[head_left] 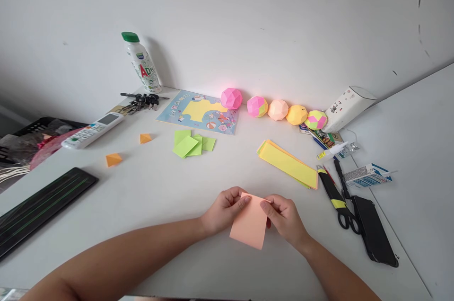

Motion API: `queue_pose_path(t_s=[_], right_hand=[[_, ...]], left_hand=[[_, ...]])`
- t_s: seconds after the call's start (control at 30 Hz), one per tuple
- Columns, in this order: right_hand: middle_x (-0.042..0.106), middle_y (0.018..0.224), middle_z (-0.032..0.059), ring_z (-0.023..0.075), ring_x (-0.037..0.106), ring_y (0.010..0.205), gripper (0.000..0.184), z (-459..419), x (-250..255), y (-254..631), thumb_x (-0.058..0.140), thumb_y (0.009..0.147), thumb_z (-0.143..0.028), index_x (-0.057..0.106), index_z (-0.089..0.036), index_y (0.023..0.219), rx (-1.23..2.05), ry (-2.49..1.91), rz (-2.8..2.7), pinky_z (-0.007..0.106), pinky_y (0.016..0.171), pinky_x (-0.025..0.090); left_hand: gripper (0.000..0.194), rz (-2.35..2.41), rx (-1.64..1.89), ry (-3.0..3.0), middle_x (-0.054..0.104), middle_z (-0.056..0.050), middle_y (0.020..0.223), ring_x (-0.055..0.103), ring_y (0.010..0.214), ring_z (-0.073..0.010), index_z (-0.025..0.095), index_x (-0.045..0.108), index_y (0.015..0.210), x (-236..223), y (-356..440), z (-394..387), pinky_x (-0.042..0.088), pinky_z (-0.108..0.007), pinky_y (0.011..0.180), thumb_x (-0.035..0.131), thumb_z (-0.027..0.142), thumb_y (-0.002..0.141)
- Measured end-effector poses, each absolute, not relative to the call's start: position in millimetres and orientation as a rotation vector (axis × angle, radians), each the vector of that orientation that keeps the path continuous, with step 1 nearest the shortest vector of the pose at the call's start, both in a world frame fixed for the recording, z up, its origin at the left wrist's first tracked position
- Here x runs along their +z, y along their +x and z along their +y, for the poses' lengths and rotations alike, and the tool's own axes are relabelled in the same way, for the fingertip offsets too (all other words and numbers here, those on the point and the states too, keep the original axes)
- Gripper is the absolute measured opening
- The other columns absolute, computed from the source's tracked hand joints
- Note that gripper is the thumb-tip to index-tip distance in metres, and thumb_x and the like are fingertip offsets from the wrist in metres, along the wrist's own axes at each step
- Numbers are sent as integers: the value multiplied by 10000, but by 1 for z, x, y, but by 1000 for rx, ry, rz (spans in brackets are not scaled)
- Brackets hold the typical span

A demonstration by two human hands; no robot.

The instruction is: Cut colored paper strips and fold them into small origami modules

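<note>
On a white table [159, 187] beside a pale wall [213, 17], the left hand [222, 211] and the right hand [285, 223] are pinching the top corners of a peach paper sheet [248, 225]. They are holding it near the front, in the middle. Green papers [186, 146] are lying farther back on the left, and yellow strips [289, 164] are lying on the right. Five paper balls [278, 110] are resting in a row by the wall. The thumbs are showing, but some fingers are hiding behind the sheet. The left edge is cutting off a long black thing [49, 206]. The keys [144, 101] are bunching together, so counting them is hard.
</note>
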State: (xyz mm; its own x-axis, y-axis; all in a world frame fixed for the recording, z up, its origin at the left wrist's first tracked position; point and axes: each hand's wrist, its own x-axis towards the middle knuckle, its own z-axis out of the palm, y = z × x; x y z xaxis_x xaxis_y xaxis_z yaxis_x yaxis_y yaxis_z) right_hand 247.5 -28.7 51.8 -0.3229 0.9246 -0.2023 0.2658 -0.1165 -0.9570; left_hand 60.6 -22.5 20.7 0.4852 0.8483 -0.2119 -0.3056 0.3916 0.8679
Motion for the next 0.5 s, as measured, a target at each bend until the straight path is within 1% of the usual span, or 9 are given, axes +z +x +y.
queue_pose_path(t_s=[0.23, 0.33, 0.4, 0.5], right_hand=[[498, 566, -23, 102, 465, 500, 290, -28, 51, 247, 510, 856, -403, 499, -173, 679, 1488, -1327, -1579, 215, 456, 362], [504, 577, -20, 102, 466, 507, 280, -27, 49, 248, 508, 857, -398, 507, -174, 688, 1501, -1329, -1584, 214, 457, 371], [509, 591, -19, 104, 468, 521, 253, -27, 47, 249, 509, 858, -389, 532, -175, 726, 1506, -1324, -1605, 213, 464, 381], [567, 672, 2, 122, 509, 601, 185, -27, 46, 247, 533, 852, -356, 590, -180, 836, 1409, -1314, -1678, 220, 516, 408]], left_hand=[[326, 739, 820, 858, 699, -95, 847, 669, 752, -219, 156, 485, 821, 19, 61, -23, 504, -316, 608, 539, 478, 806], [320, 741, 810, 851, 689, -81, 838, 659, 749, -205, 156, 487, 820, 19, 61, -22, 500, -307, 609, 540, 471, 808], [319, 766, 789, 876, 673, -67, 824, 645, 737, -185, 155, 494, 811, 20, 61, -21, 489, -287, 602, 538, 471, 808], [328, 832, 724, 1004, 641, -52, 794, 609, 699, -156, 146, 512, 796, 21, 61, -20, 457, -256, 573, 514, 474, 818]])
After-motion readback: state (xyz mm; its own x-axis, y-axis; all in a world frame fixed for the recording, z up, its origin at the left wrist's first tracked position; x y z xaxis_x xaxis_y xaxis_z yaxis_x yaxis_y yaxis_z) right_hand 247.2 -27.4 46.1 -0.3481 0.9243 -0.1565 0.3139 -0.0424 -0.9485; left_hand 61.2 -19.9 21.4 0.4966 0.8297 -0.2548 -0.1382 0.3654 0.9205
